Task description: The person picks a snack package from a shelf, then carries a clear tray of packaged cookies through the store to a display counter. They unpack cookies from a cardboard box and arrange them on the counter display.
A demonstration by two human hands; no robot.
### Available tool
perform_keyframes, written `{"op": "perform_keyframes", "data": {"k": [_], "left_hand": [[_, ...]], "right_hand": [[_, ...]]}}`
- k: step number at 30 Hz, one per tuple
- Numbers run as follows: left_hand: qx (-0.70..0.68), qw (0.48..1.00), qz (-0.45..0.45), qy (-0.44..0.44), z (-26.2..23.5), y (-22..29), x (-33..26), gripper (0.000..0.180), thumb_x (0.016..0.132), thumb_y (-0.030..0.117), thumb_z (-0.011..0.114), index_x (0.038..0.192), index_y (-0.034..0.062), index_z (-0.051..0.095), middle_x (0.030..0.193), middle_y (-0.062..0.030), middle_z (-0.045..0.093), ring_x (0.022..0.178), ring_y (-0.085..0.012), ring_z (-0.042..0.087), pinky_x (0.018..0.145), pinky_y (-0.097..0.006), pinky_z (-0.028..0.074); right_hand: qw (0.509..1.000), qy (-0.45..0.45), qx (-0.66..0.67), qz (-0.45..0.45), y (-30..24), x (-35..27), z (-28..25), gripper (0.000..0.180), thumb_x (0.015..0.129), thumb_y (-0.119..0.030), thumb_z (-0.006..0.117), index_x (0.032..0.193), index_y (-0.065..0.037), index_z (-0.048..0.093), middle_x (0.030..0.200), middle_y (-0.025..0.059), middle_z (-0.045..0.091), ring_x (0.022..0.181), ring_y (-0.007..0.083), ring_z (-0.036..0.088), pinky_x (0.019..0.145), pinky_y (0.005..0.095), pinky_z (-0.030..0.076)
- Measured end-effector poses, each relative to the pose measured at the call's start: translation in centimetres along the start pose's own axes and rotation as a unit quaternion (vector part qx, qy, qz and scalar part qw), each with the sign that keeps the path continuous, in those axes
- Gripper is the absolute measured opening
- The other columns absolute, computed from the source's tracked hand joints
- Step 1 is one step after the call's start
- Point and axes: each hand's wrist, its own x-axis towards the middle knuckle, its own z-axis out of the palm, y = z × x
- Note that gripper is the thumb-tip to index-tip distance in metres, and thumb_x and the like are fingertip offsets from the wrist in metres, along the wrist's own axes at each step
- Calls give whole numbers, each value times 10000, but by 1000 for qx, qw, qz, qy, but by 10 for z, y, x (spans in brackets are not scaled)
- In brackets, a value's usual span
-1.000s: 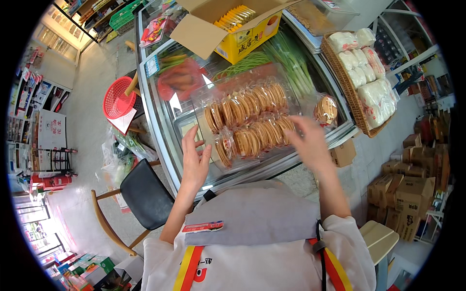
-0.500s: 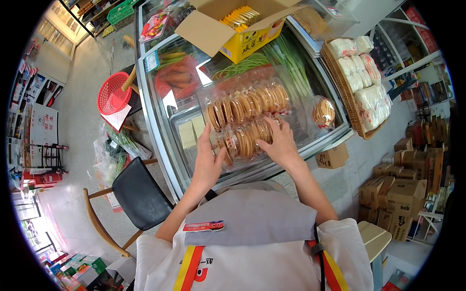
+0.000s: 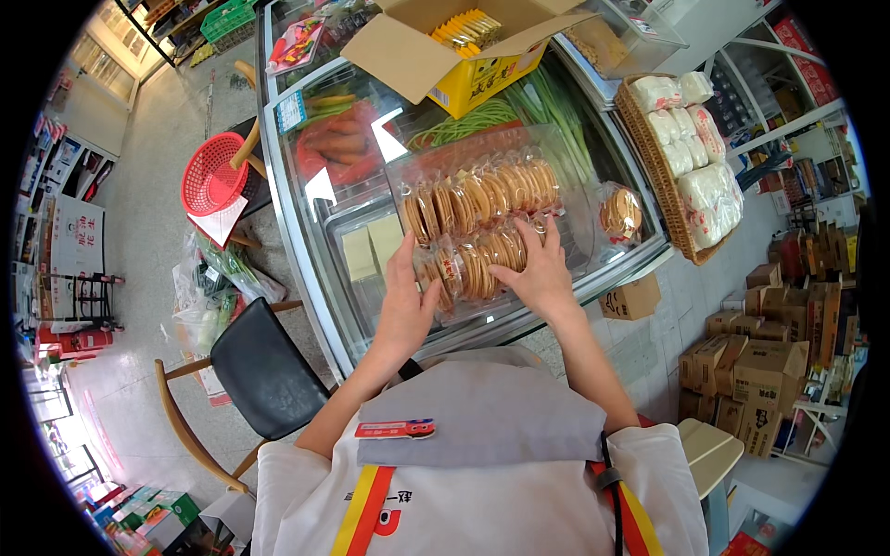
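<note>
Two rows of round flat biscuits in clear bags lie side by side in a clear plastic tray (image 3: 579, 176) on the glass counter. The far row of bagged biscuits (image 3: 482, 193) runs the tray's length. At the near row of bagged biscuits (image 3: 477, 264), my left hand (image 3: 405, 301) grips the left end, thumb on the near side and fingers on the far side. My right hand (image 3: 542, 276) holds the right end, its thumb and fingertips against the wrap. Another bag of round biscuits (image 3: 620, 213) sits right of the tray.
An open yellow carton (image 3: 482, 79) with yellow packets stands behind the tray. On the right is a wicker basket (image 3: 681, 218) of white bags. Vegetables show under the glass. A black chair (image 3: 269, 371) and red plastic basket (image 3: 213, 176) are left; cardboard boxes (image 3: 760, 371) are stacked right.
Both hands keep their places at the ends of the near row. The tray, biscuits and hands sit very slightly farther right in view.
</note>
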Motion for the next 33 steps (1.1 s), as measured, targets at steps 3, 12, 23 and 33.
{"op": "perform_keyframes", "data": {"k": [3, 12, 23, 33], "left_hand": [[-33, 999, -13, -10, -5, 7, 0, 754, 841, 4, 565, 1448, 82, 124, 1330, -207, 325, 1156, -326, 437, 743, -295, 513], [-45, 999, 0, -1, -6, 12, 4, 743, 845, 1, 555, 1451, 82, 133, 1303, -196, 373, 1107, -312, 477, 756, -306, 510], [-10, 999, -25, 24, 0, 12, 18, 714, 852, 8, 536, 1452, 60, 152, 1294, -198, 408, 1098, -304, 482, 872, -350, 442], [-15, 999, -8, 27, 1, 7, 17, 691, 871, -15, 507, 1447, 41, 128, 1335, -230, 367, 1104, -301, 502, 824, -322, 496]], "right_hand": [[999, -16, 38, -13, 16, 7, -6, 756, 716, -332, 732, 1362, -191, 365, 1448, 260, 176, 1292, 445, 297, 1025, 454, 343], [992, -12, -120, 36, -18, 0, 3, 819, 653, -314, 743, 1368, -226, 352, 1463, 224, 173, 1194, 477, 387, 941, 512, 413], [997, 14, -54, 52, -17, 18, 3, 719, 649, -291, 721, 1290, -165, 422, 1410, 212, 267, 1136, 459, 439, 941, 471, 425], [886, -9, 461, -38, 15, 14, -128, 747, 682, -267, 730, 1313, -74, 380, 1256, 135, 467, 1075, 219, 521, 862, 367, 482]]}}
